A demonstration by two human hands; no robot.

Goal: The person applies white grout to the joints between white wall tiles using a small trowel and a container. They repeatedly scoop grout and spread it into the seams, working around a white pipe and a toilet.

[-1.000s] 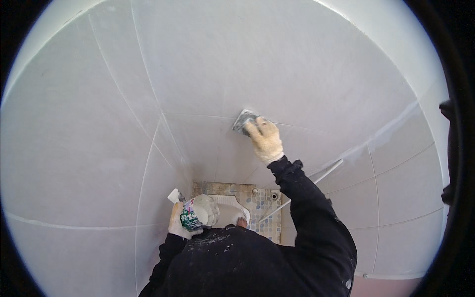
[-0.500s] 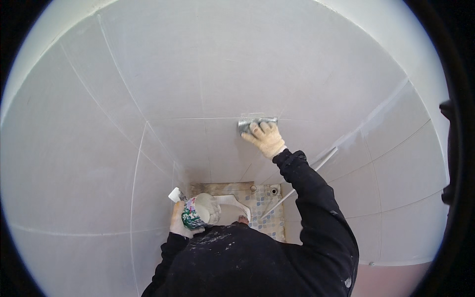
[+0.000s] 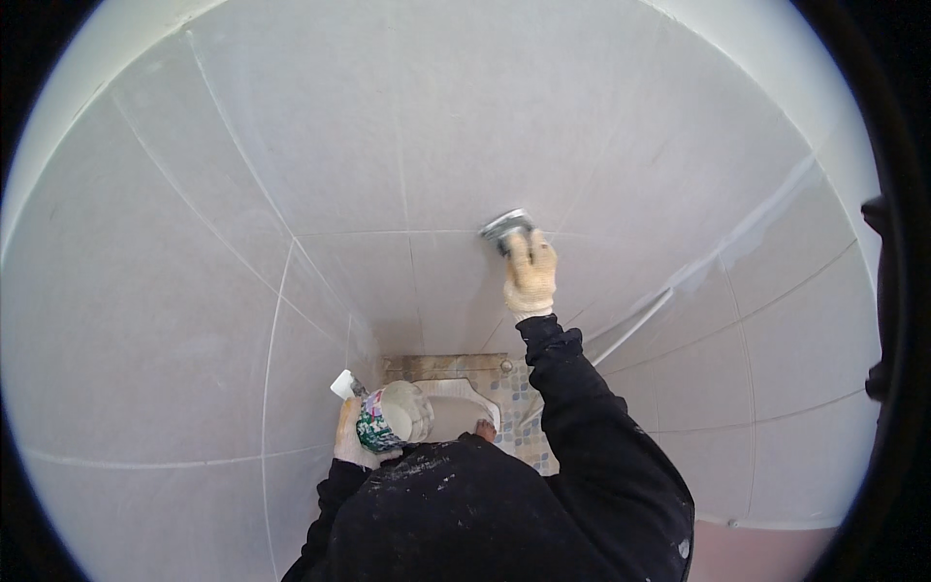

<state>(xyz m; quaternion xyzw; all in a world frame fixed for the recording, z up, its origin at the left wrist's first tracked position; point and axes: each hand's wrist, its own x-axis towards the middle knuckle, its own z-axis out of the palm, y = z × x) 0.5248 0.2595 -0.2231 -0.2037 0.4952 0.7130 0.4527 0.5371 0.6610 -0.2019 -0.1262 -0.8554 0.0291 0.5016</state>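
My right hand [image 3: 530,276], in a cream work glove, is closed on a wide putty knife [image 3: 506,225]. The blade lies at a slant against the grey tiled wall [image 3: 465,126], over a horizontal joint, and is slightly blurred. Low on the left, my gloved left hand [image 3: 350,438] grips a tub [image 3: 376,427] with a colourful label, tilted so its whitish inside shows. A small spatula [image 3: 344,385] with a pale blade sticks up beside the tub at the same hand; its handle is mostly hidden.
A squat toilet [image 3: 470,396] is set in the patterned tile floor [image 3: 522,412] below me, with a bare foot beside it. A white pipe [image 3: 630,328] slants along the right wall. Pale lines of filler mark the wall joints.
My right hand has turned and shifted slightly left along the wall. The putty knife has gone from level to slanted, its right end higher. My left hand and the tub have hardly moved.
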